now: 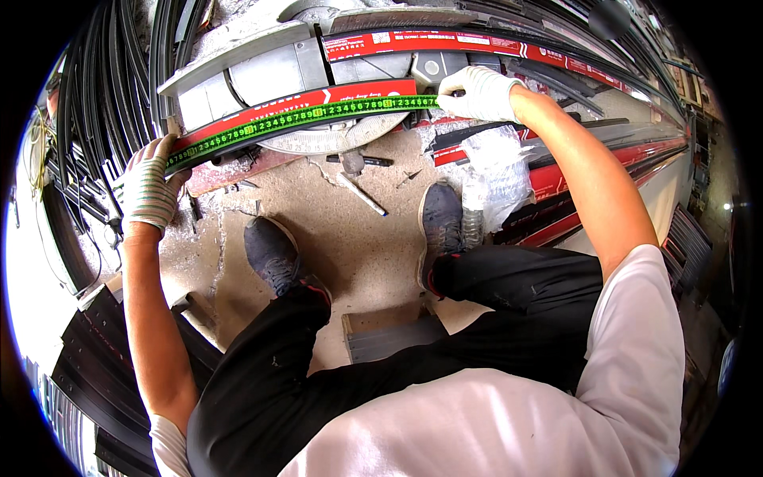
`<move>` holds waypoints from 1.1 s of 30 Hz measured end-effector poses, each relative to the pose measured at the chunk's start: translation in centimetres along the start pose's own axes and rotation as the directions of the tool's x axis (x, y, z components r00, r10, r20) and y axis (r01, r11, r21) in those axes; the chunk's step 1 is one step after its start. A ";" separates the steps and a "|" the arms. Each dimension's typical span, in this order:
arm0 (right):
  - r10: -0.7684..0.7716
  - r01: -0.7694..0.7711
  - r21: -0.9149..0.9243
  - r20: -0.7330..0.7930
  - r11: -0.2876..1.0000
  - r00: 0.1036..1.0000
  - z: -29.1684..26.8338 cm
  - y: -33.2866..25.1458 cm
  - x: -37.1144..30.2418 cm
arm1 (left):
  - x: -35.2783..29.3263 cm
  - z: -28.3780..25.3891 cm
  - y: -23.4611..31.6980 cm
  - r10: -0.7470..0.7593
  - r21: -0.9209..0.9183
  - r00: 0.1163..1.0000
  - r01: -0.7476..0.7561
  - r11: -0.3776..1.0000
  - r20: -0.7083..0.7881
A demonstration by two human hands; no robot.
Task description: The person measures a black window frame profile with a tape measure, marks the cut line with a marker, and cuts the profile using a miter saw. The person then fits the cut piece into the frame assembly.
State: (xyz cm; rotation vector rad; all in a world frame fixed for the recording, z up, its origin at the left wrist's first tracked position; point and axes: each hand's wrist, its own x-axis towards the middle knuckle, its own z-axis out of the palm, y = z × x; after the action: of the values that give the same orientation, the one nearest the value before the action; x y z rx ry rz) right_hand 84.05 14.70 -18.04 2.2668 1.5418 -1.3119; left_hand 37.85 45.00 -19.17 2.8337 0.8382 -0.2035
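A green tape measure [318, 114] with black markings is stretched along a short red-filmed profile [372, 89], which lies across the grey metal saw table. My gloved left hand [151, 184] is closed around the left end of the tape and profile, thumb below and fingers on top. At the tape's other end, just past the profile's right end, my gloved right hand [482, 94] has its fingers closed on the tape. What lies inside that palm is hidden. Under the profile shows a round angle scale [338, 141].
A metal fence [238, 54] stands behind the profile. Longer red-filmed profiles [477, 41] run off to the right. Long black strips [119, 71] are heaped at left. Clear plastic wrap [499, 171] sits beside my right shoe [442, 222]. A pen-like stick [362, 194] lies on the floor.
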 end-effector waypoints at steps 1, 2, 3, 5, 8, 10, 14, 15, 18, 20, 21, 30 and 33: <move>0.021 -0.021 -0.005 0.011 1.000 1.000 0.0 0.0 0.1 | 0.0 -0.1 0.1 0.001 0.001 1.000 -0.001 1.000 0.001; 0.040 -0.040 -0.009 0.023 0.999 0.999 0.0 0.0 0.3 | 0.0 -0.1 0.1 -0.003 -0.001 1.000 0.003 1.000 0.005; 0.059 -0.058 -0.014 0.034 0.998 0.998 0.0 -0.1 0.5 | 0.1 -0.2 0.1 -0.007 -0.002 1.000 0.007 1.000 0.008; 0.033 -0.032 -0.021 0.027 0.999 0.999 -0.2 0.0 0.5 | 0.2 -0.6 0.5 -0.027 0.007 0.999 0.027 1.000 0.017; 0.051 -0.051 -0.010 0.023 0.999 0.998 -0.4 -0.4 0.1 | 0.6 -1.3 1.3 -0.072 0.012 0.994 0.072 0.997 0.076; 0.059 -0.058 -0.010 0.021 0.998 0.998 -0.9 -0.9 -0.2 | 0.5 -1.3 1.2 -0.048 -0.003 0.998 0.048 0.999 0.044; -0.025 0.018 0.087 0.086 0.996 0.996 -1.9 -1.8 -0.6 | -0.1 0.2 -0.4 0.031 -0.012 0.999 -0.031 0.999 -0.017; -0.015 0.008 0.074 0.097 0.997 0.995 -1.9 -2.0 -0.5 | 0.0 0.0 -0.2 0.030 -0.015 1.000 -0.030 0.999 -0.009; -0.139 0.136 0.067 0.038 0.988 0.990 -1.3 -0.4 0.2 | -0.3 -0.7 -0.4 0.033 -0.003 0.999 -0.033 0.999 0.006; -0.143 0.143 0.068 -0.013 0.987 0.990 -1.0 -0.2 0.0 | -0.2 -1.2 0.1 0.039 -0.008 0.999 -0.039 0.999 0.014; -0.142 0.144 0.060 -0.030 0.988 0.989 -1.1 -0.6 -0.1 | -0.1 -1.5 0.4 0.020 0.020 0.999 -0.020 1.000 0.036; -0.061 0.061 0.054 -0.012 0.997 0.998 -1.5 -1.5 0.2 | -0.2 -1.2 0.5 0.003 0.099 0.999 -0.007 0.995 0.032; -0.076 0.077 0.039 -0.034 0.996 0.997 -1.6 -0.9 0.3 | 0.1 -1.5 0.7 -0.018 0.111 0.995 0.007 0.994 0.099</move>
State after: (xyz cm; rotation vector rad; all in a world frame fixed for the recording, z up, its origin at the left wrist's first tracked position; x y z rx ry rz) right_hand 84.26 16.17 -16.97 2.2859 1.6433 -1.3436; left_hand 38.47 44.79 -17.65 2.8920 0.8493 -0.4022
